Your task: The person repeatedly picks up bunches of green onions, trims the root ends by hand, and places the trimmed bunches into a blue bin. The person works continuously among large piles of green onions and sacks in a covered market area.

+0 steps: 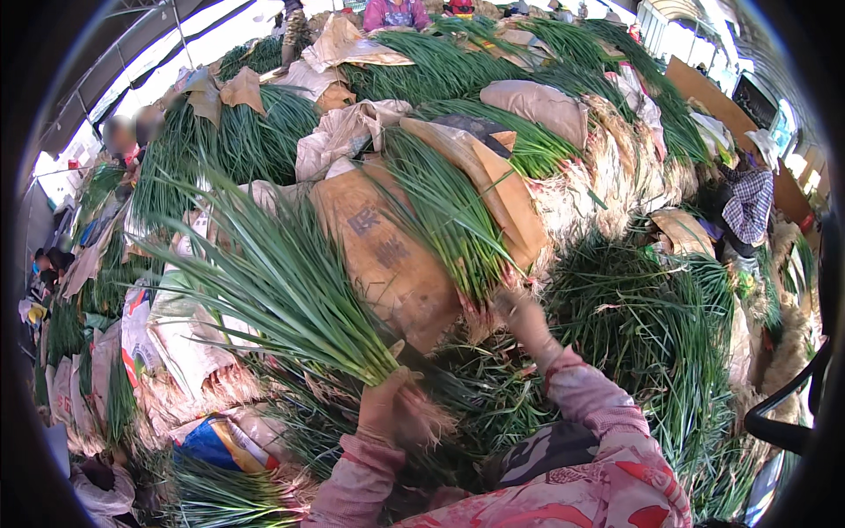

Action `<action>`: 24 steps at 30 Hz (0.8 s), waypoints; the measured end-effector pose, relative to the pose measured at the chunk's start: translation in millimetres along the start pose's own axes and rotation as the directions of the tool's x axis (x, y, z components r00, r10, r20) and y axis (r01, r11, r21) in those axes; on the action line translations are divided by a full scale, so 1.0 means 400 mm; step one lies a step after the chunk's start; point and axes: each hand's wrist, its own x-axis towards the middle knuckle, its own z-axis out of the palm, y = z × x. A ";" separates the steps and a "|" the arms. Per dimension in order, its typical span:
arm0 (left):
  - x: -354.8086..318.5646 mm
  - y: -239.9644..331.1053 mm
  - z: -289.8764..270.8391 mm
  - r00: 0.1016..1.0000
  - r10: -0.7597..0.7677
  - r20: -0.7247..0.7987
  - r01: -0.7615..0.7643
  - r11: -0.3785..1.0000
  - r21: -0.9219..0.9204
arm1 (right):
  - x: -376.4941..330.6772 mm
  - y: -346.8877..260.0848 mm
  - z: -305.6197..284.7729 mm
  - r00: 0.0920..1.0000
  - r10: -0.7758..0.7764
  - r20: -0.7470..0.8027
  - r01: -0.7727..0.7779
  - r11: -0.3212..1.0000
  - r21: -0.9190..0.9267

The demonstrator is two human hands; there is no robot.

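A full bunch of green onions (308,299) fans up and to the left from my left hand (384,403). Its fingers are wrapped round the stems just above the pale roots, which hang blurred to the right of the wrist. My right hand (525,319) is smeared by motion beside the reddish root ends of a second bunch of green onions (462,238). Whether its fingers grip any stems cannot be made out. That second bunch lies slanting over a brown cardboard sheet (378,255), with a folded brown cardboard piece (493,176) along its right side.
Loose green leaves (642,326) heap up on the right. Green onion piles (422,75) under sacks and cardboard rise ahead. A colourful sack (220,444) lies lower left near another bunch (233,497). A black curved bar (783,405) stands at right. Other people (396,13) are around the piles.
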 end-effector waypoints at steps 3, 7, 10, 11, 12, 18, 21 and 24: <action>0.012 -0.013 -0.015 0.983 -0.183 0.013 0.183 0.980 -0.082 | 0.120 0.159 -0.054 0.949 -0.188 -0.251 0.110 0.950 -0.293; 0.035 -0.026 -0.025 0.988 -0.152 0.038 0.156 0.976 -0.153 | 0.164 0.242 -0.057 0.941 0.052 -0.335 -0.084 0.993 -0.081; -0.002 0.017 -0.036 0.998 -0.058 -0.028 0.054 0.991 -0.120 | 0.155 0.072 -0.052 0.888 -0.088 -0.452 0.115 0.993 0.032; 0.010 0.012 -0.056 1.000 -0.012 -0.012 0.011 0.999 -0.051 | 0.161 0.077 -0.054 0.908 -0.106 -0.406 0.098 0.994 -0.042; 0.006 0.006 -0.067 1.000 -0.027 -0.010 0.026 0.999 -0.039 | 0.162 0.092 -0.043 0.926 -0.121 -0.356 0.085 0.990 -0.115; 0.003 0.017 -0.019 1.000 -0.009 0.010 0.009 0.998 -0.062 | 0.154 0.291 -0.038 0.977 0.211 -0.040 -0.212 0.921 -0.327; -0.020 0.043 -0.040 0.997 0.071 0.014 -0.071 0.997 -0.029 | 0.118 0.200 -0.120 0.898 0.050 -0.437 -0.082 0.995 -0.055; -0.027 0.044 -0.042 0.993 0.103 0.063 -0.104 0.995 0.013 | 0.075 0.031 -0.139 0.968 0.158 -0.194 -0.030 0.844 0.535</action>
